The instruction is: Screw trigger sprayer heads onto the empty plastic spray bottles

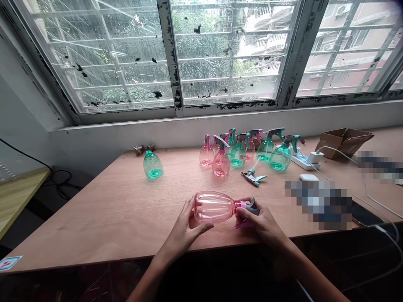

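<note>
A clear pink spray bottle (pixel 215 206) lies sideways between my hands, above the front part of the table. My left hand (pixel 192 222) cups its round base, thumb along the lower side. The fingers of my right hand (pixel 260 218) close round the pink collar and the grey-and-pink spray head (pixel 252 206). Beyond them a loose teal-and-grey spray head (pixel 253 178) with its tube rests on the table. Farther left stands a green bottle (pixel 153 165) with no spray head on it.
Several pink and green spray bottles (pixel 221 161) stand grouped at the back. To their right are a white power strip (pixel 304 160) with cables, an open cardboard box (pixel 341 142) and blurred-out items. The table's front edge (pixel 126 260) runs close to my forearms.
</note>
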The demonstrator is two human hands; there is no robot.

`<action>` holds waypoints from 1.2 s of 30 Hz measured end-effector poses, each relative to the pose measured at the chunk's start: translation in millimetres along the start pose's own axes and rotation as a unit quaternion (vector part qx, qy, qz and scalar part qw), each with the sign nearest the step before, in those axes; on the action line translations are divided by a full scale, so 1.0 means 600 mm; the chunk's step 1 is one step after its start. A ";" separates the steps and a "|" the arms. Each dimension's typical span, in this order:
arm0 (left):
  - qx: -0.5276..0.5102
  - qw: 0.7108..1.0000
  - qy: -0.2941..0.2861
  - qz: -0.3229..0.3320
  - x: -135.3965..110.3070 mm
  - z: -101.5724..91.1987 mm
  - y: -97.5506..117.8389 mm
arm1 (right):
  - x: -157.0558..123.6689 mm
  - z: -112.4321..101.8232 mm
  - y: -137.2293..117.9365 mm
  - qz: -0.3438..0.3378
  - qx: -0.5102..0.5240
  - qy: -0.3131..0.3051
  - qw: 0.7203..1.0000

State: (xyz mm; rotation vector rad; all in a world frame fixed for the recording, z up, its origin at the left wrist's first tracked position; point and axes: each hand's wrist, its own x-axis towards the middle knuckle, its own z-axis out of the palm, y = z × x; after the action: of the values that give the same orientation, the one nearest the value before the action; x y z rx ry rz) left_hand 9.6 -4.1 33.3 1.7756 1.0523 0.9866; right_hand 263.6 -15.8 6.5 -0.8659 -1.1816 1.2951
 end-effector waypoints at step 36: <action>-0.004 0.999 -0.001 -0.037 0.000 0.003 -0.012 | 0.017 0.010 -0.006 0.070 0.046 0.005 0.996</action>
State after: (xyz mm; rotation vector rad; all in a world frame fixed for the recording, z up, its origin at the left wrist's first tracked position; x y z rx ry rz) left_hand 9.5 -2.5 26.3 1.7191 1.1037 0.9408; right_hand 257.4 -7.2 13.0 -0.8996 -1.0595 1.4449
